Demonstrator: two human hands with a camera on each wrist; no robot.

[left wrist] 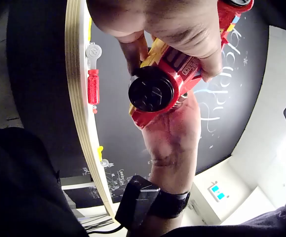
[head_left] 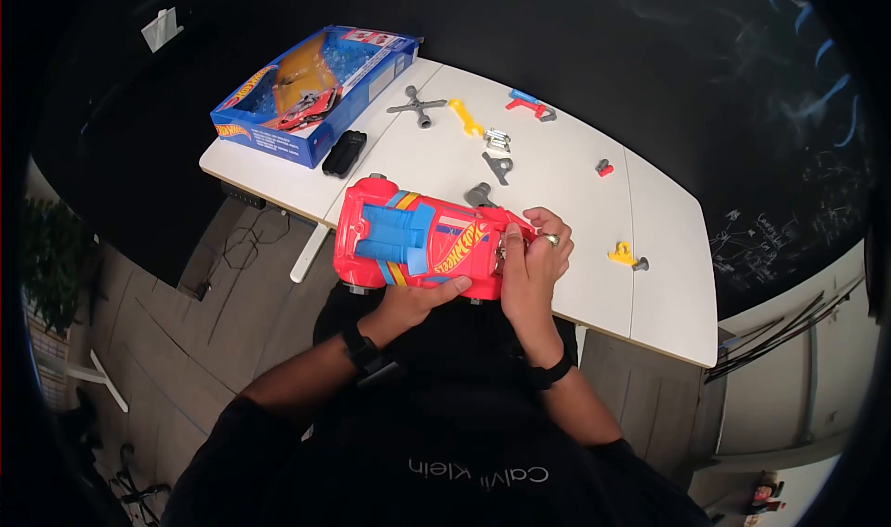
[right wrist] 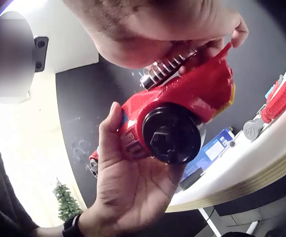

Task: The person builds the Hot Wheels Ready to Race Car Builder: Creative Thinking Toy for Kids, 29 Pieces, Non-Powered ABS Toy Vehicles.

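Observation:
A red toy car (head_left: 469, 248) with a blue cabin and yellow stripes is held over the table's near edge, its nose toward the right. My left hand (head_left: 408, 306) grips it by the near side, thumb on top and the other fingers underneath. At the nose, my right hand (head_left: 531, 276) holds the front end, its fingers curled over the far edge. A silver ribbed engine piece (right wrist: 163, 71) sits on the hood beneath the right palm. One black wheel (right wrist: 171, 133) faces the right wrist camera. The right fingertips are partly hidden behind the engine piece.
On the white table (head_left: 566, 230) lie a grey cross wrench (head_left: 418, 107), a yellow wrench (head_left: 466, 117), a silver part (head_left: 497, 140), a red-and-blue tool (head_left: 529, 105) and a yellow piece (head_left: 621, 251). A blue box (head_left: 311, 146) and a black tray (head_left: 344, 154) stand at left.

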